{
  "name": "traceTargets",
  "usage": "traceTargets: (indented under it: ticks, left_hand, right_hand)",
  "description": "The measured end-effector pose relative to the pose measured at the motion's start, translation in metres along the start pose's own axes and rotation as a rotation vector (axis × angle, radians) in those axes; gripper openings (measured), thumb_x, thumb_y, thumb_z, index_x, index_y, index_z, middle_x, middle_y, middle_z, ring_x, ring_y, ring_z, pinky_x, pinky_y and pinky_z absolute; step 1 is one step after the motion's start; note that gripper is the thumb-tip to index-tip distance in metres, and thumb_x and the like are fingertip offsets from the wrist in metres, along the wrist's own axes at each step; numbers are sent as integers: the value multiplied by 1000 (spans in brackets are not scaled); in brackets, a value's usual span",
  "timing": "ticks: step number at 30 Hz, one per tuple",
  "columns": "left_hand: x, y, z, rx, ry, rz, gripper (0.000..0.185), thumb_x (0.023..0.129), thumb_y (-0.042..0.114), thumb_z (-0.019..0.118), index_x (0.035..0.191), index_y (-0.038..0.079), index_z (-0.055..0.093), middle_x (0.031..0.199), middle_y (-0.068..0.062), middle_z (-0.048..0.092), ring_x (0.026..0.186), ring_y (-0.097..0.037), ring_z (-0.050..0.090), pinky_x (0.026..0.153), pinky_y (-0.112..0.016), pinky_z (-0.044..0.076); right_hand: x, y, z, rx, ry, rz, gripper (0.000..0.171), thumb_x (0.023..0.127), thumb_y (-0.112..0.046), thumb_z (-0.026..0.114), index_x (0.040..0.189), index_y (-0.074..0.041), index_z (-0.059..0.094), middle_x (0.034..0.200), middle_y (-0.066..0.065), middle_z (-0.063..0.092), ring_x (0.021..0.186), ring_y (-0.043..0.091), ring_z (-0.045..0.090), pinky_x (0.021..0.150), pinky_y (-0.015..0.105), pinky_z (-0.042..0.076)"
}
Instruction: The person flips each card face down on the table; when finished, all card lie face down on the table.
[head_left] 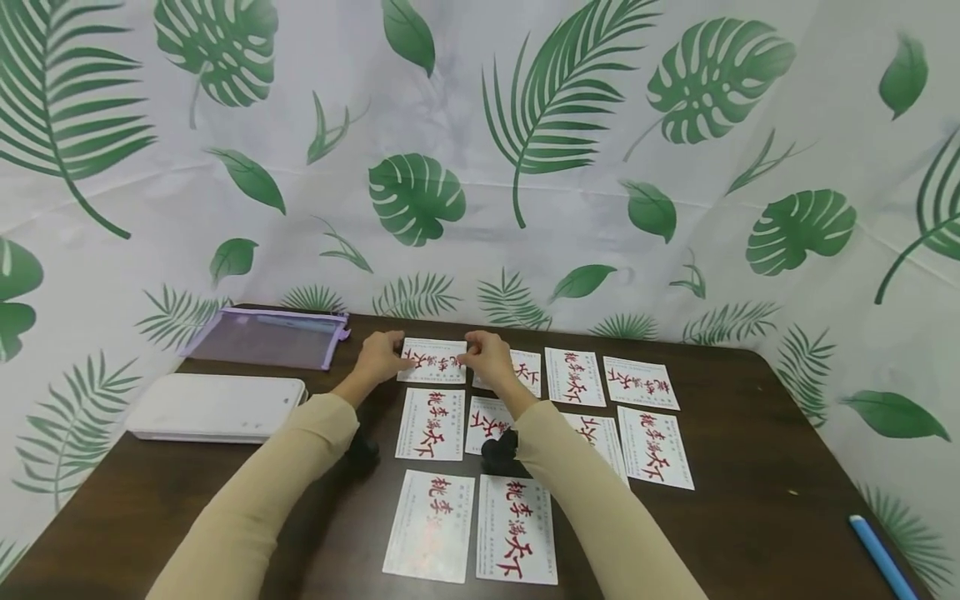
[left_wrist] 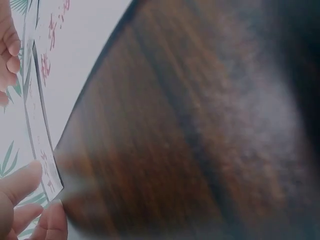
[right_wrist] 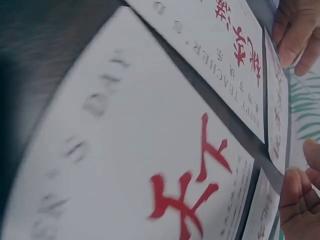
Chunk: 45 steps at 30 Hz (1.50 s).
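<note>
At the far left of the back row lies a white card (head_left: pixel 435 372) with red brush-written characters. My left hand (head_left: pixel 379 358) pinches its left end, thumb on the face. The right hand (head_left: pixel 489 357) holds the right end between thumb and fingers. In the left wrist view the card (left_wrist: pixel 42 135) appears as a narrow strip, its end between the thumb and fingers of the left hand (left_wrist: pixel 32 205). Another white card (head_left: pixel 431 425) lies just in front of it. In the right wrist view, a nearby card (right_wrist: pixel 125 130) bears "DAY" in grey letters.
Several similar cards lie in rows, including a front card (head_left: pixel 516 533) and a right-hand card (head_left: pixel 656 450). A purple-edged mesh zip pouch (head_left: pixel 266 340) and a flat white case (head_left: pixel 213 407) sit left. A blue stick (head_left: pixel 882 557) lies near the right edge. Leaf-patterned cloth (head_left: pixel 570 250) hangs behind.
</note>
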<state>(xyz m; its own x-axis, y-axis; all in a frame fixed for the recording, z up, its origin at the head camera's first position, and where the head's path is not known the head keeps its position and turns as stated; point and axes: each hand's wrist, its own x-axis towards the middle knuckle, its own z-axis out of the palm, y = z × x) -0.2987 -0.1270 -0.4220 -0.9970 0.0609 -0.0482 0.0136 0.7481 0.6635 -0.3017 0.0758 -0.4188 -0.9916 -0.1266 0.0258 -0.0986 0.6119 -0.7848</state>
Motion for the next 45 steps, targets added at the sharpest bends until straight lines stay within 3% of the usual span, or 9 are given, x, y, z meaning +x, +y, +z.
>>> traceTargets:
  ticks: [3,6,11,18,24,28,35,41,45]
  left_hand:
    - [3,-2,4,64,6,29,41,82,11,71,118,-4,59,108,-23,60,106,-36,54,87,-42,48]
    - [4,-2,5,103,28,61,20,79,10,73,89,-3,60,83,-13,55,86,-28,51,70,-37,44]
    - [5,-1,3,102,34,74,30,78,9,73,68,6,46,71,-4,42,75,-22,41,60,-32,34]
    - [6,1,3,97,22,60,22,78,10,73,77,0,53,78,-9,51,80,-25,46,67,-38,40]
    - [5,2,5,76,11,22,21,80,11,72,93,-3,64,95,-15,61,94,-29,54,80,-44,46]
    - [4,1,4,85,10,23,20,81,10,71,91,-3,61,93,-15,58,90,-28,51,78,-42,45]
    - [0,1,-2,55,-17,-1,56,82,11,70,131,-7,49,117,-23,60,112,-37,53,93,-44,46]
    - [-2,2,-10,-121,7,-23,53,82,11,71,128,-5,52,114,-21,63,107,-33,57,89,-40,49]
    - [-5,3,-14,-380,31,-58,38,85,7,67,120,-5,56,103,-18,63,93,-25,61,81,-33,54]
  right_hand:
    - [4,3,6,-51,-17,25,45,83,-9,70,125,0,57,79,5,57,65,12,45,58,24,38]
    - [6,7,11,-108,-17,32,44,83,-9,70,124,0,58,77,3,55,66,13,45,58,23,37]
    - [9,10,13,-124,-15,12,45,84,-8,69,126,1,56,76,4,55,64,13,45,57,23,38]
    - [13,3,6,-113,-69,76,47,84,-10,70,125,1,52,88,10,60,72,18,54,62,29,45]
    - [15,0,5,-92,-19,87,41,82,-8,72,117,-1,51,94,12,59,79,23,55,68,33,47]
    - [14,-1,7,18,31,59,34,84,-3,67,114,-2,51,87,9,57,73,20,51,63,30,44]
    - [12,5,10,334,51,39,32,84,9,60,114,4,50,74,2,52,63,10,48,57,22,47]
    - [7,4,3,540,22,69,33,85,11,56,117,6,47,72,0,52,59,10,49,55,21,43]
    - [4,3,-2,604,24,98,32,84,12,57,113,4,49,70,-2,53,59,9,50,55,21,44]
